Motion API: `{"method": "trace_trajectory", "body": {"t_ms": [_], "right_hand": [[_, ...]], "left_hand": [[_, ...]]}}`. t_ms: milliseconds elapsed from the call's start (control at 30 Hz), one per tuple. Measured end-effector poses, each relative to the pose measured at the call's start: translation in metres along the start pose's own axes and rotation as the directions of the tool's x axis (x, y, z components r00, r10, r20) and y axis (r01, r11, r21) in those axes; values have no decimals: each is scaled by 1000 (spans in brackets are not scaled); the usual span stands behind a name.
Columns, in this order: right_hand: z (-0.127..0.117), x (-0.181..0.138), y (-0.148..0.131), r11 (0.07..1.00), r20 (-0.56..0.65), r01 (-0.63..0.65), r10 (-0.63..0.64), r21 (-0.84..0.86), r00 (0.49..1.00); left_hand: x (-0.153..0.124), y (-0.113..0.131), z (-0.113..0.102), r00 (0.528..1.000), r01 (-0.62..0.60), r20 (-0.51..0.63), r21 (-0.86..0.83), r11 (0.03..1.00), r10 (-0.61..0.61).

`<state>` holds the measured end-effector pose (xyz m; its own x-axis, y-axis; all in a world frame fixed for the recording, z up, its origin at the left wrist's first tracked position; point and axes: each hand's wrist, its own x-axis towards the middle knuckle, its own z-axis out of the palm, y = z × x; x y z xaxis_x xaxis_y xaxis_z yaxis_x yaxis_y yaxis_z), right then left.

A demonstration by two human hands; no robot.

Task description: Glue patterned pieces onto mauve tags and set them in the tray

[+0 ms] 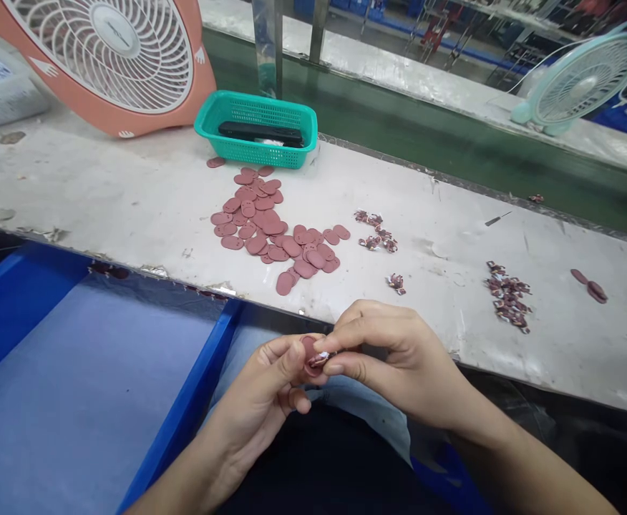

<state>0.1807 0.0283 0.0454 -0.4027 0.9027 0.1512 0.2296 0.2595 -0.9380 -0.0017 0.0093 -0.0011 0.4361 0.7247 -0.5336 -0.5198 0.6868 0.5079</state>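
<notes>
My left hand point(270, 383) pinches a reddish-brown oval disc point(309, 349) between thumb and fingers, just off the table's front edge. Against that disc, my right hand point(383, 350) grips a small brown-and-white figurine point(320, 359) with thumb and forefinger. The two pieces touch; fingertips cover part of both. Beyond my hands lies a loose pile of similar oval discs point(263, 222). Small figurines lie in a group point(378, 232) right of the pile, with a single figurine point(396, 284) nearer to me and a denser heap of figurines point(509, 297) farther right.
A green basket point(254, 159) with a black object inside stands behind the discs, beside an orange fan point(147, 121). A blue tray point(88, 386) sits below the table edge at left. A thin pointed tool point(497, 219) and two oval pieces point(595, 292) lie at right.
</notes>
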Motion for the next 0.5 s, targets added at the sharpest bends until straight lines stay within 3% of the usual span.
{"method": "trace_trajectory", "body": {"t_ms": [300, 500], "right_hand": [[2, -1, -1, 986, 31, 137, -134, -95, 990], [3, -7, -6, 978, 26, 188, -187, -88, 982]], "left_hand": [[-5, 0, 3, 997, 6, -74, 19, 1000, -4], [-13, 2, 5, 999, -14, -48, 62, 998, 17]]}}
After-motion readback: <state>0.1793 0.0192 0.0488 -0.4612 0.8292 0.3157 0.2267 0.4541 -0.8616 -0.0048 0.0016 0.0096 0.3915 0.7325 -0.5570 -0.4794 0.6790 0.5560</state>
